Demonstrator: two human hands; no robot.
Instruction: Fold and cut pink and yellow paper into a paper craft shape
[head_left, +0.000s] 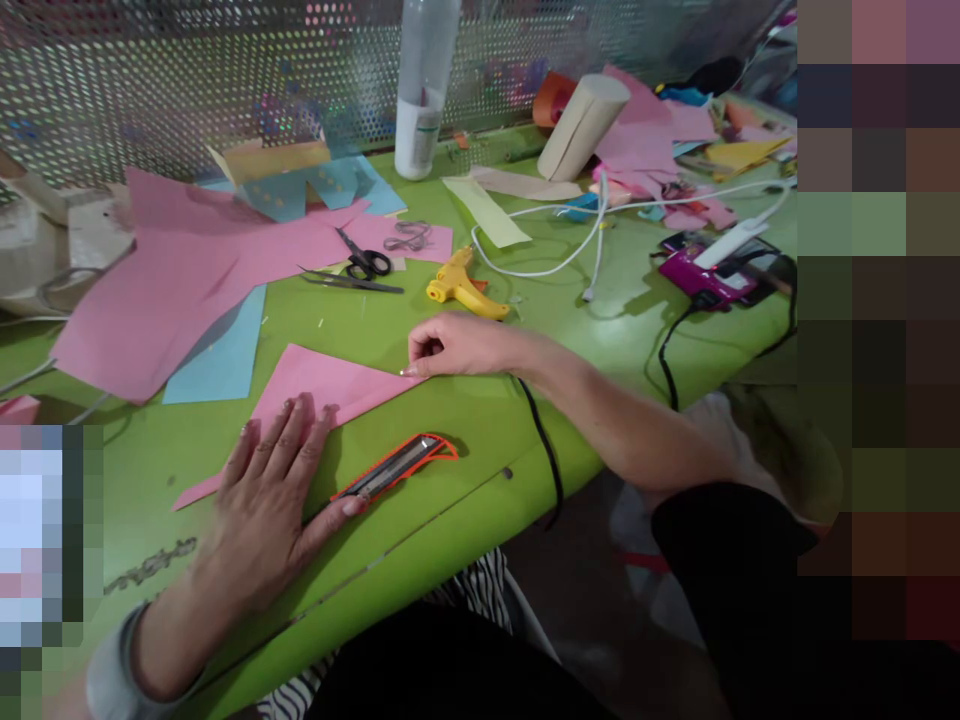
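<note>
A folded piece of pink paper (319, 378) lies on the green table (442, 540), coming to a narrow point at its right end. My left hand (266, 485) rests flat on its left part with the fingers stretched out, hiding some of it. That hand's thumb lies over the near end of an orange and grey utility knife (394, 468). At the paper's right tip, my right hand (457, 345) is closed, with thumb and fingertips pinching the corner. Just beyond this hand sits a yellow glue gun (461, 285). Black scissors (366, 260) and tweezers (352, 281) lie farther left.
Large pink sheets (187, 270) and blue paper (217, 355) cover the left side. A clear bottle (424, 100) stands by the perforated metal panel (187, 80). Behind the right arm are a cardboard tube (583, 128), paper scraps, a white cable (540, 268) and a purple power strip (709, 280).
</note>
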